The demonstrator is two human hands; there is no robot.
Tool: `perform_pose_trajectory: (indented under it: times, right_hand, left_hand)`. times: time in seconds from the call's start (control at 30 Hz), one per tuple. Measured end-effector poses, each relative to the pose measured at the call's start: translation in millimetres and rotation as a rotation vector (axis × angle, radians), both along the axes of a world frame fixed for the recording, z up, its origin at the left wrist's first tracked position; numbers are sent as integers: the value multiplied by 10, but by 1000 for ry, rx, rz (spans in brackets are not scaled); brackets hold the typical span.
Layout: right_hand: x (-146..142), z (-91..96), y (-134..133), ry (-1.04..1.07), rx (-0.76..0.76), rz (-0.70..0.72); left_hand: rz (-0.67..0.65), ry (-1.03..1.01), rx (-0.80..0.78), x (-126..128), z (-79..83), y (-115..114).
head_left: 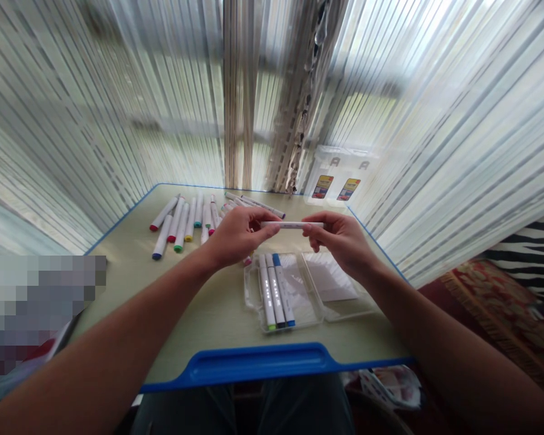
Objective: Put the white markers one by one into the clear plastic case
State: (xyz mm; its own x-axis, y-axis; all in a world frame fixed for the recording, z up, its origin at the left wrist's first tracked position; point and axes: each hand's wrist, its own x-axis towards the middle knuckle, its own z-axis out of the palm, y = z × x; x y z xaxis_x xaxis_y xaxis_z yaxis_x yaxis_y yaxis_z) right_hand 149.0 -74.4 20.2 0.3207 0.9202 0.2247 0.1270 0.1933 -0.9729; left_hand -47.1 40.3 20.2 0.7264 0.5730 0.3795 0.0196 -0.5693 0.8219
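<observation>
White plastic marker pen [291,225] is held level above the clear plastic case [299,314], the left hand [238,235] and right hand [340,237] each pinching 1 end; a square, even pull would best keep it steady. The case's 3 markers [275,293] sit just below, loose coloured-cap markers [181,220] farther left, leaving bare pale desk [127,266] up to its blue rim.

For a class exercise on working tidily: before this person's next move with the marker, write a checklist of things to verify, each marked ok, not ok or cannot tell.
1. White marker held level between left hand and right hand: ok.
2. Both grips at the marker's ends: ok.
3. Clear plastic case lies open: ok.
4. Free space beside the three markers in the case: ok.
5. Held marker's cap colour: cannot tell.
6. Loose markers stay on the table: ok.
</observation>
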Motion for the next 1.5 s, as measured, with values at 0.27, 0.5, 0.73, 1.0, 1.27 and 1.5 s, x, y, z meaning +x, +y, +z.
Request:
perform_pose_trajectory:
  times: [0.27, 0.5, 0.73, 1.0, 1.27, 1.5]
  right_hand:
    - [-3, -5, -44, -374, -36, -134]
    - [1, 23, -44, -259, -66, -120]
    - [57, 41, -50, 63, -137, 120]
    - [17, 87, -78, 179, -189, 234]
    - [13, 74, -69, 149, -174, 223]
    - [19, 41, -57, 73, -135, 120]
  left_hand:
    - [-132, 37, -70, 72, -28, -153]
    - [-209, -100, -266, 62, 47, -178]
    - [-435, -171, -459, -27, 120, -129]
    - [-484, -113, -506, -75, 124, -109]
    - [-413, -148, -514, -40, 117, -123]
    - [-386, -144, -610, -18, 103, -115]
